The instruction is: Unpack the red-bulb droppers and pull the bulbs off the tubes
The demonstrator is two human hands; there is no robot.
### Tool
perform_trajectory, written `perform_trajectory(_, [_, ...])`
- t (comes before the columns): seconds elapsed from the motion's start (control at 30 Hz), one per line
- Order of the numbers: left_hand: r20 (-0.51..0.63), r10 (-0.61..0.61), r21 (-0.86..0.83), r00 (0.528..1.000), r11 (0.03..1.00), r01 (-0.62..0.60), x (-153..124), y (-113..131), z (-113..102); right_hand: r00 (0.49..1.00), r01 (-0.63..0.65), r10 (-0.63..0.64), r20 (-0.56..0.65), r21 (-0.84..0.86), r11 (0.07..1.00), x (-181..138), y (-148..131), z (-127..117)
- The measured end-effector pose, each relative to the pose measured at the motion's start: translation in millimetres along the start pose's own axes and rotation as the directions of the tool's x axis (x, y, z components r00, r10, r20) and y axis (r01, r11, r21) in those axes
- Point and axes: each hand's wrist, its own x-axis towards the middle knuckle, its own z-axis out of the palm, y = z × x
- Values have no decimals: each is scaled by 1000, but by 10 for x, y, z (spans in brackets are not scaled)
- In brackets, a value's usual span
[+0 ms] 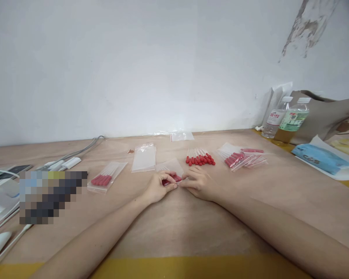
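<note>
A small clear zip bag (pixel 170 164) with red-tipped white sticks in it lies on the table between my hands. My left hand (pixel 158 187) pinches the bag's near edge between thumb and fingers, covering part of the red tips. At the bag's near right corner, my right hand (pixel 202 183) has its fingers closed on the edge too. Just beyond my right hand lies a loose pile of red-tipped sticks (pixel 200 158), tips toward me. A stack of flat zip bags (pixel 144 157) lies beyond my left hand.
One filled bag (pixel 106 176) lies left, and several filled bags (pixel 241 157) overlap at right. Two bottles (pixel 292 120), a blue tissue pack (pixel 324 157) and a grey bag (pixel 322 112) stand far right. Cables (pixel 84 149) and a phone (pixel 13 171) are left. A wall (pixel 119 69) closes the back.
</note>
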Motion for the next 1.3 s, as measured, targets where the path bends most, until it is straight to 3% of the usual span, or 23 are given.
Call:
perform_trajectory(0.3, [2, -15, 22, 1000, 1000, 15, -5, 61, 0, 999, -43, 44, 9, -122, 992, 19, -10, 18])
perform_trajectory(0.43, [7, 39, 114, 999, 993, -39, -16, 110, 25, 999, -32, 33, 13, -87, 996, 36, -17, 27])
perform_trajectory(0.57, [28, 65, 105, 998, 992, -67, -14, 133, 45, 1000, 11, -11, 17, -14, 1000, 42, -17, 31])
perform_trajectory(0.77, [21, 148, 137, 989, 979, -150, -54, 156, 91, 999, -36, 35, 11, 96, 995, 38, -20, 46])
perform_trajectory(0.9, [-27, 138, 201, 990, 971, -130, -75, 152, 139, 999, -5, 8, -45, 54, 999, 51, -30, 24])
perform_trajectory(1.03, [-135, 51, 142, 990, 989, -32, -67, 134, 160, 995, 73, -76, 61, 38, 997, 67, -87, -13])
perform_trajectory(1.17, [-128, -4, 10, 992, 1000, 6, -69, 129, 102, 984, -64, 23, 177, 231, 971, 31, -120, -82])
perform_trajectory(1.3, [-51, 71, 99, 996, 993, -65, -74, 103, -49, 969, -208, 140, 203, 366, 907, -45, -59, -174])
